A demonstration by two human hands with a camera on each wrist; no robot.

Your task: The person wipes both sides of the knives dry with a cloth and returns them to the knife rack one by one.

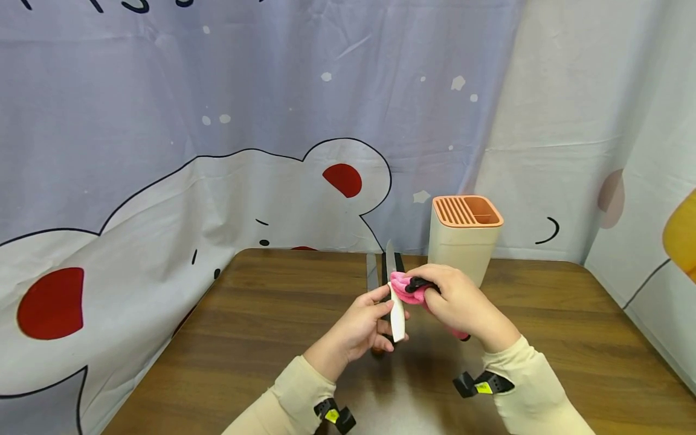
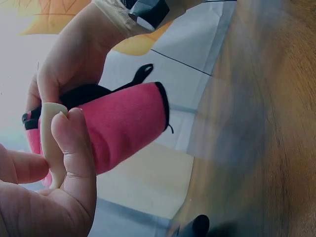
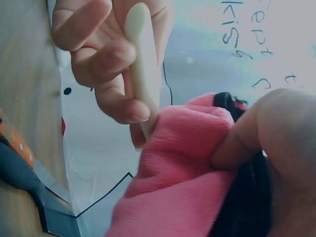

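A knife with a white handle (image 1: 398,320) is in my left hand (image 1: 359,329), held by the handle between fingers and thumb. Its blade (image 1: 390,257) points away toward the back of the table. My right hand (image 1: 462,302) grips a folded pink cloth (image 1: 405,289) with black edging, which wraps the blade close to the handle. In the left wrist view the cloth (image 2: 123,123) hangs beyond the handle (image 2: 52,143). Seen from the right wrist, the pink cloth (image 3: 182,148) hides the blade, and the left fingers curl about the pale handle (image 3: 143,59).
Under the hands on the wooden table (image 1: 272,314) lie a knife (image 1: 372,272) with an orange-brown handle (image 3: 19,145) and a black-handled tool (image 3: 54,212). A cream knife block (image 1: 459,244) with an orange slotted top stands behind my right hand. A printed curtain (image 1: 244,199) hangs behind the table.
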